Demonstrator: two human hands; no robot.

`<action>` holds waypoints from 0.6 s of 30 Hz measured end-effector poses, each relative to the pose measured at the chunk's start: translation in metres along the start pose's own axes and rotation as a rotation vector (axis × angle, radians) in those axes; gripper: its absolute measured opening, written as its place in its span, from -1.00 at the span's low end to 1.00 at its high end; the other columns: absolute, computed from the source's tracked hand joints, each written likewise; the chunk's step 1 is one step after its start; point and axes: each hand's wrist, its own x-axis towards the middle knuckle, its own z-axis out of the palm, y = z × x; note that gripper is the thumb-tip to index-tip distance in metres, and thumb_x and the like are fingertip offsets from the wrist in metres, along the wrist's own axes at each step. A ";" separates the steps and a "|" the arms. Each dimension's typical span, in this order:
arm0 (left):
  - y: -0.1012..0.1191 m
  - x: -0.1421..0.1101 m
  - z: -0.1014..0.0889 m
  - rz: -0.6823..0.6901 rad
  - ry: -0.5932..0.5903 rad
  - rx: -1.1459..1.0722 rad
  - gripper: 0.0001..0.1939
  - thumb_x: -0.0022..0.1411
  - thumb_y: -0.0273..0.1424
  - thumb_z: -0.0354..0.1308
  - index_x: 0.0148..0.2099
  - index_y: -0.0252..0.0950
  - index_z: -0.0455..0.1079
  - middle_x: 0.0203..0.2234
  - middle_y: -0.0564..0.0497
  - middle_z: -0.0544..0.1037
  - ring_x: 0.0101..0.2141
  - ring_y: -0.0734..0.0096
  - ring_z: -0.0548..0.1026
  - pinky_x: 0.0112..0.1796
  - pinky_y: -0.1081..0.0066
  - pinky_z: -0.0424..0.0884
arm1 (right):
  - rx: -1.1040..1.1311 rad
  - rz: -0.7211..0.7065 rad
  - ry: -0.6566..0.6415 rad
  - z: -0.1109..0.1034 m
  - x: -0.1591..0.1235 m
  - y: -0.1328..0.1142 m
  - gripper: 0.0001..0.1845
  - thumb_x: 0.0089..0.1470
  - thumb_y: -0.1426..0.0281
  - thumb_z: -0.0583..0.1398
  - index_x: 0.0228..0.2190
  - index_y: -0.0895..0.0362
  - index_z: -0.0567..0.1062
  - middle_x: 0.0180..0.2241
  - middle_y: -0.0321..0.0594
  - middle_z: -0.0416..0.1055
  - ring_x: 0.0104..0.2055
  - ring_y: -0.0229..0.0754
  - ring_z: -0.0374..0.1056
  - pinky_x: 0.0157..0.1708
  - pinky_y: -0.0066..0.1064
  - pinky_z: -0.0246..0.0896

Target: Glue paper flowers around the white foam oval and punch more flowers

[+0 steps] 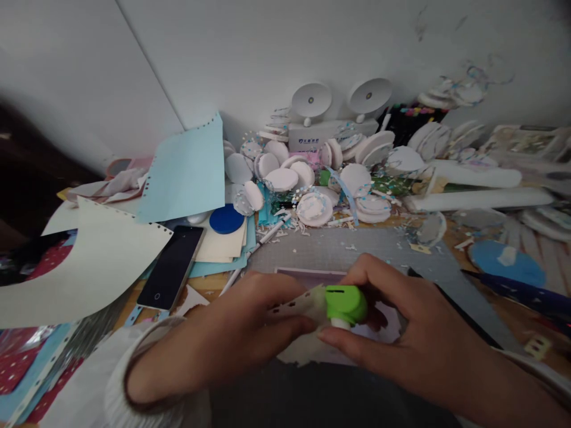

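Observation:
My left hand [236,333] is closed, pinching a strip of cream paper [297,306] with punched holes along its edge. My right hand [401,327] is wrapped round a small green paper punch [345,304], thumb below and fingers over its top. The paper's edge is slid into the punch. Both hands hover just above a grey cutting mat [339,249], with a pale purple sheet [307,276] beneath them.
A black phone [172,267] lies to the left beside cream and light blue paper sheets [185,169]. Several white foam discs [285,175] pile up at the back by a white box [328,134]. White foam rolls [477,199] and a blue disc [506,261] lie at right.

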 end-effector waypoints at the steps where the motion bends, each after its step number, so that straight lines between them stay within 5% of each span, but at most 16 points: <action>1: 0.001 0.002 -0.001 0.010 -0.023 -0.051 -0.85 0.26 -0.42 0.11 -0.18 -0.23 0.49 -0.32 0.12 0.59 -0.31 0.50 0.49 -0.29 0.60 0.31 | -0.014 -0.004 0.012 0.000 0.001 0.001 -0.74 -0.01 0.26 0.25 -0.44 0.09 0.25 -0.60 -0.44 0.27 -0.60 -0.35 0.20 -0.63 -0.52 0.09; 5: 0.001 0.008 -0.002 -0.009 -0.097 -0.144 -0.82 0.28 -0.39 0.07 -0.19 -0.28 0.50 -0.35 0.08 0.59 -0.29 0.45 0.49 -0.27 0.57 0.34 | -0.003 0.030 -0.029 0.001 0.004 0.002 -0.76 0.00 0.28 0.24 -0.43 0.09 0.27 -0.57 -0.41 0.30 -0.56 -0.33 0.23 -0.59 -0.50 0.10; 13: -0.011 0.005 0.004 0.010 0.079 0.083 -0.83 0.23 -0.39 0.08 -0.18 -0.23 0.49 -0.32 0.04 0.59 -0.31 0.42 0.48 -0.26 0.49 0.35 | 0.069 0.076 -0.125 -0.004 0.004 0.000 -0.79 -0.03 0.32 0.25 -0.41 0.07 0.30 -0.57 -0.44 0.25 -0.56 -0.35 0.20 -0.59 -0.52 0.07; 18: -0.004 0.007 0.000 0.063 -0.025 0.041 -0.79 0.25 -0.46 0.01 -0.25 -0.26 0.50 -0.39 0.05 0.60 -0.38 0.47 0.49 -0.36 0.56 0.34 | 0.016 0.037 -0.113 -0.006 0.003 0.000 -0.79 -0.04 0.33 0.26 -0.40 0.07 0.30 -0.59 -0.45 0.24 -0.58 -0.35 0.20 -0.60 -0.52 0.06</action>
